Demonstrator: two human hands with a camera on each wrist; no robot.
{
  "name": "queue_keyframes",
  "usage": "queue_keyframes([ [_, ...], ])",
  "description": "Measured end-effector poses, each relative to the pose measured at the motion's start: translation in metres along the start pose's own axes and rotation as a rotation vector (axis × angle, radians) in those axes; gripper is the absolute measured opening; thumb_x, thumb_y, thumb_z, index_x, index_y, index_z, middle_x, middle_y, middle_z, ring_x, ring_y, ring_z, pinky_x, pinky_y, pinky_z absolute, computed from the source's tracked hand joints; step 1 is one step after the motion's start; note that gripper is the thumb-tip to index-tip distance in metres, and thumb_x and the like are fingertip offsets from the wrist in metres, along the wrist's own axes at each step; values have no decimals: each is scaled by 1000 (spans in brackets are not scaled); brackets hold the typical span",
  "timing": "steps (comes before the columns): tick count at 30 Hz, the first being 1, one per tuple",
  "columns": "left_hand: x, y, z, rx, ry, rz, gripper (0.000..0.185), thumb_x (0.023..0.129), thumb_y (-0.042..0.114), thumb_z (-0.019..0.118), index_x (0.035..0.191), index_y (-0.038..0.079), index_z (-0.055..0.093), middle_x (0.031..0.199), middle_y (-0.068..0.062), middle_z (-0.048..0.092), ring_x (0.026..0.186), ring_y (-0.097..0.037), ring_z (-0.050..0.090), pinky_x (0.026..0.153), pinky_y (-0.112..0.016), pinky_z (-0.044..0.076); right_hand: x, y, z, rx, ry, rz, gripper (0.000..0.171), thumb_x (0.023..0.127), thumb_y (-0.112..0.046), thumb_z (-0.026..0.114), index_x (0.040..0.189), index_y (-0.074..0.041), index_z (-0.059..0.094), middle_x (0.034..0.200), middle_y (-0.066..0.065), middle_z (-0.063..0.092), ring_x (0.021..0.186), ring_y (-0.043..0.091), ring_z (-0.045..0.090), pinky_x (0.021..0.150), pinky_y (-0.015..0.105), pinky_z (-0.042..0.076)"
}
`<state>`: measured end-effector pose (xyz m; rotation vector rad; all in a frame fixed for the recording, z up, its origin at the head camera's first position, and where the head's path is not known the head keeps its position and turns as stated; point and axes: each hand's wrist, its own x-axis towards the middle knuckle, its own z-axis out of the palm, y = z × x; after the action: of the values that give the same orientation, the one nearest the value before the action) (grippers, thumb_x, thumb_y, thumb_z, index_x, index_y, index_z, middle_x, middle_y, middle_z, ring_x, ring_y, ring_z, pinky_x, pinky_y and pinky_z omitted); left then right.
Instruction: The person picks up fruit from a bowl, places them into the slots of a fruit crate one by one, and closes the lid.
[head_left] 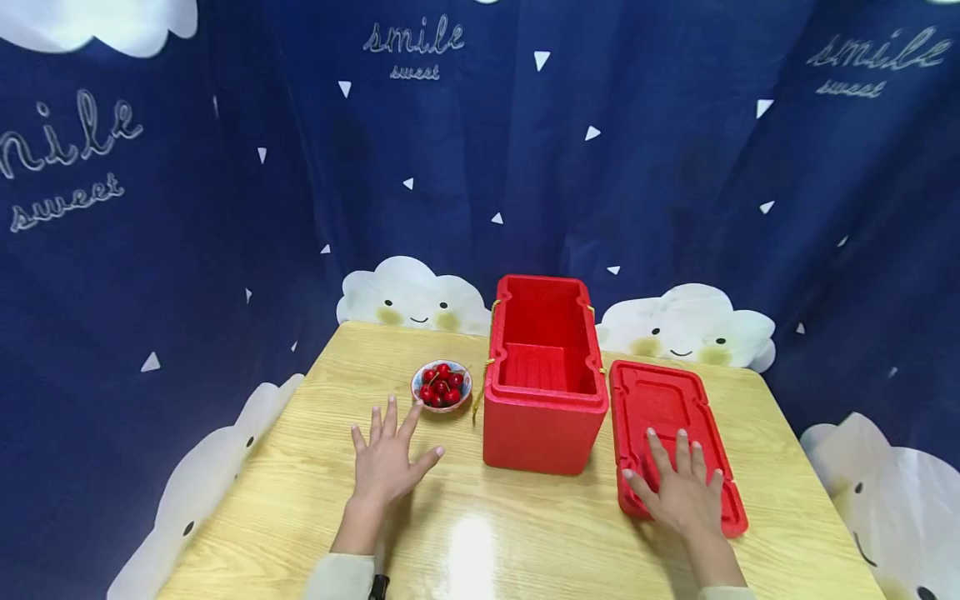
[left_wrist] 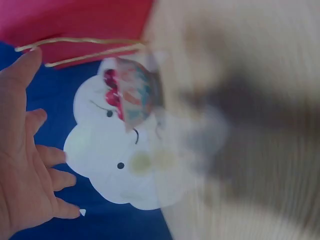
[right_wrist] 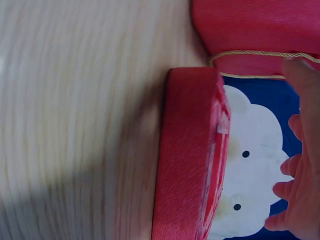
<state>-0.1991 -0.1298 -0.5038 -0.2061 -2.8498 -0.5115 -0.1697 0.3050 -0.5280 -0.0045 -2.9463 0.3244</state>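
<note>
Near the round, patterned ceramic-looking bowl (left_wrist: pixel 136 95) of red cherries (head_left: pixel 441 385), the left hand (head_left: pixel 384 467) spreads empty; above the rectangular red lid (head_left: pixel 662 402), likewise the right hand (head_left: pixel 686 493). Best lift the bowl level.

Red lid (right_wrist: pixel 187 150), right hand (right_wrist: pixel 309 170), red box (right_wrist: pixel 255 25), gold cord (right_wrist: pixel 250 51)

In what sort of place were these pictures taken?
Probably a staged indoor tabletop: a blue curtain printed with smiling clouds hangs behind a wood-grain table holding an open red box.
</note>
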Motion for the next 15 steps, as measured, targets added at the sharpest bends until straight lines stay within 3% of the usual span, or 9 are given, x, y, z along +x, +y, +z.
queue_keyframes([
  [7,1,4,6,-88,29,-41,83,78,59,62,145,18,35,145,-25,28,131,-45,23,97,-69,12,-3,-13,-4,160,31,29,92,82,-62,56,148,-10,18,144,34,13,127,53,17,91,71,20],
  [15,7,-3,12,-220,150,-1,76,78,48,68,140,13,41,142,-23,34,128,-41,32,96,-65,23,0,-22,-9,357,69,15,90,83,-49,64,149,-8,17,147,30,14,124,57,22,85,73,26],
])
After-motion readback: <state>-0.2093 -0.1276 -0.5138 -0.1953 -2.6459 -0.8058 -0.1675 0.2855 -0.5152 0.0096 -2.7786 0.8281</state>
